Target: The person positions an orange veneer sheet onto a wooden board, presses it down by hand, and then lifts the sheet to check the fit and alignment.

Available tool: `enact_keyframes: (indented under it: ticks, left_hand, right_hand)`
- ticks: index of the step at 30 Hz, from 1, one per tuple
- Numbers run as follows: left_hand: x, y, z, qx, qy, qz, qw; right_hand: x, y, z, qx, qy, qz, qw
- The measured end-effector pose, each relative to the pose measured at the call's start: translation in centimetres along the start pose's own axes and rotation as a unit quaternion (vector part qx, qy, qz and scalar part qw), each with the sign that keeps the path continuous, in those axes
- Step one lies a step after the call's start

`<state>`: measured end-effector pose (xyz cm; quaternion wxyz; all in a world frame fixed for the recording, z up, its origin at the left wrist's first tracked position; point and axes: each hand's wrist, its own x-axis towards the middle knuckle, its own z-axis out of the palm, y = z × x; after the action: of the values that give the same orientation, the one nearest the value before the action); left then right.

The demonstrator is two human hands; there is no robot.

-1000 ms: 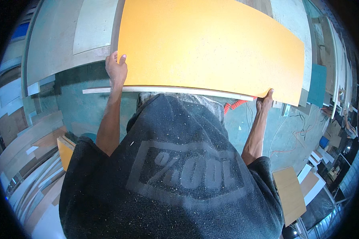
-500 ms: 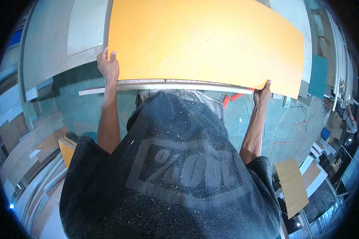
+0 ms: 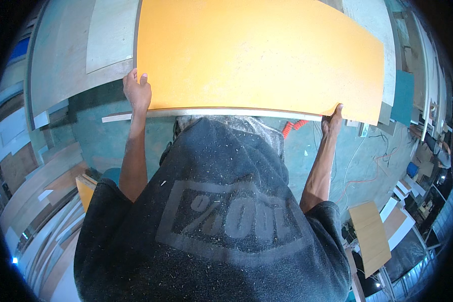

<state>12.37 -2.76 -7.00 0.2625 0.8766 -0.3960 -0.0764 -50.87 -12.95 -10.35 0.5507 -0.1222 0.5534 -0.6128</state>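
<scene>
A large orange-yellow board (image 3: 256, 55) lies in front of me over a pale worktable. My left hand (image 3: 137, 90) grips its left edge near the close corner, with the thumb on top and the fingers partly hidden at the side. At the near edge toward the right, my right hand (image 3: 333, 120) holds the board, thumb above and fingers out of sight underneath. A long pale wooden strip (image 3: 117, 117) runs just below the board's near edge, mostly covered by it.
Pale sheets (image 3: 60, 65) spread out on the left of the table. Stacked offcuts (image 3: 45, 181) stand at lower left. On the right are a coiled red hose (image 3: 293, 127), cables on the floor, a brown panel (image 3: 370, 239) and another person (image 3: 443, 155) at the far edge.
The board's near left part has shifted slightly toward me, and my left hand has come down with it. More of the strip beneath is now covered. My right hand has barely moved.
</scene>
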Motion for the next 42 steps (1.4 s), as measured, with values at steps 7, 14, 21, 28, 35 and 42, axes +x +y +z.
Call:
enact_keyframes:
  ticks: [7, 14, 21, 28, 35, 42]
  left_hand:
    - [-0.2, -0.6, -1.3, 0.009, -0.043, -0.018, 0.999]
    - [-0.4, -2.4, -1.1, -0.016, -0.114, -0.024, 0.993]
    - [2.3, 8.0, 0.0, 0.082, -0.059, 0.249, 0.963]
    - [4.4, 16.1, 2.8, 0.207, -0.252, 0.161, 0.932]
    - [6.1, 17.2, 3.8, 0.195, -0.268, 0.130, 0.934]
    - [14.9, 21.1, 6.2, 0.205, -0.272, 0.118, 0.933]
  right_hand:
    - [0.5, 0.3, -0.9, -0.021, -0.027, -0.006, 0.999]
    - [0.6, -0.9, -3.8, -0.100, 0.051, 0.049, 0.992]
    - [-17.1, 0.8, 11.6, -0.585, -0.229, -0.385, 0.676]
    - [-18.7, 7.1, 15.0, -0.657, -0.341, -0.443, 0.506]
    - [-15.9, 6.4, 16.7, -0.654, -0.398, -0.448, 0.462]
    - [-9.1, 5.4, 24.1, -0.631, -0.422, -0.434, 0.485]
